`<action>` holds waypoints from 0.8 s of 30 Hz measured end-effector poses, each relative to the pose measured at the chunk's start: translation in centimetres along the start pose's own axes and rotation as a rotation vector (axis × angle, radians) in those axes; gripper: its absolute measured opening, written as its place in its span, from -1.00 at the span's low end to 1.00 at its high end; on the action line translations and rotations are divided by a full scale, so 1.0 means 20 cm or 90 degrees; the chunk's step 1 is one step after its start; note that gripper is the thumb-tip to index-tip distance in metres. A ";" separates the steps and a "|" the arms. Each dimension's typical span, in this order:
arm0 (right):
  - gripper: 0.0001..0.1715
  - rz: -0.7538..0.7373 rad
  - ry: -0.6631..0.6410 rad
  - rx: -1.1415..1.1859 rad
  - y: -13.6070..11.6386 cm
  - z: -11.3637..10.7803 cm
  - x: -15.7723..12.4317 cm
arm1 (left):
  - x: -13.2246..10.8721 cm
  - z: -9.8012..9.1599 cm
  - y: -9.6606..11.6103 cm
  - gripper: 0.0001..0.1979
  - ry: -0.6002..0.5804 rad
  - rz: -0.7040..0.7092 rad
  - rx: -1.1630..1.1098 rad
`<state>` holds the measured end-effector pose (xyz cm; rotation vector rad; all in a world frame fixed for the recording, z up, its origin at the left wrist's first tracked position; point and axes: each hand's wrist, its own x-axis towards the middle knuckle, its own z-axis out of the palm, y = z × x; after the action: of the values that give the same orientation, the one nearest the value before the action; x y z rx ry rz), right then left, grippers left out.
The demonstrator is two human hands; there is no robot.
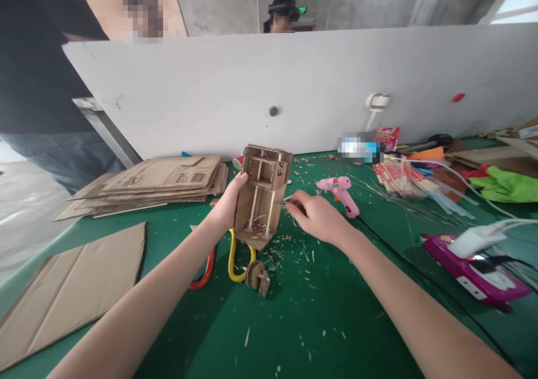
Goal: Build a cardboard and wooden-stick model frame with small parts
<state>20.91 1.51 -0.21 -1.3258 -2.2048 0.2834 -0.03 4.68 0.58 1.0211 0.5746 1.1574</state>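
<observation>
My left hand (pixel 230 204) is closed on the left side of an open cardboard box (pixel 264 191), holding it tilted up over the table. Wooden sticks (pixel 255 206) run lengthwise inside the box, and wood shavings lie at its lower end. My right hand (pixel 311 213) is at the box's right side, fingers pinched on a thin, grey, blade-like strip (pixel 281 203) whose tip reaches a stick; its exact kind is unclear. Below the box are a yellow handle (pixel 232 261), a red handle (pixel 205 275) and a small piece of stacked cardboard discs (pixel 256 277).
A pink glue gun (pixel 341 191) lies to the right, its black cord trailing past a purple power strip (pixel 471 269). Cardboard sheets (pixel 163 180) are stacked at left, with another sheet (pixel 79 289) nearer. A white partition (pixel 210 93) stands behind; people are beyond it and at left.
</observation>
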 end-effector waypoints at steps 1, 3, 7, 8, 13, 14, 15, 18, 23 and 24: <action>-0.70 -0.018 -0.003 -0.031 -0.01 0.01 0.00 | 0.00 0.01 0.00 -0.46 -0.009 -0.020 -0.011; -0.74 -0.041 0.016 -0.091 -0.04 0.03 -0.01 | 0.00 0.01 -0.01 -0.42 -0.014 -0.052 -0.026; -0.72 -0.084 0.100 -0.184 -0.10 0.03 -0.01 | 0.01 0.00 -0.04 -0.36 -0.010 -0.055 -0.041; -0.71 -0.103 0.109 -0.202 -0.11 0.03 -0.01 | 0.02 0.00 -0.04 -0.36 -0.015 -0.048 -0.042; -0.71 -0.128 0.129 -0.285 -0.14 0.05 -0.02 | 0.02 0.00 -0.05 -0.34 -0.082 -0.045 -0.041; -0.72 -0.126 0.135 -0.298 -0.14 0.06 -0.03 | 0.01 0.01 -0.04 -0.33 -0.092 -0.054 -0.042; -0.73 -0.127 0.137 -0.304 -0.14 0.07 -0.03 | 0.01 0.00 -0.04 -0.32 -0.093 -0.060 -0.041; -0.72 -0.122 0.149 -0.294 -0.15 0.08 -0.03 | 0.01 0.00 -0.04 -0.30 -0.060 -0.067 -0.035; -0.64 -0.104 0.193 -0.251 -0.17 0.09 -0.03 | 0.01 0.01 -0.04 -0.28 -0.049 -0.065 -0.024; -0.64 -0.103 0.196 -0.244 -0.17 0.10 -0.02 | 0.01 0.01 -0.04 -0.28 -0.051 -0.068 -0.027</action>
<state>17.46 -0.42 -0.47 -1.2679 -2.1450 -0.3980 0.65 4.67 -0.02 0.9841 0.5333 1.0258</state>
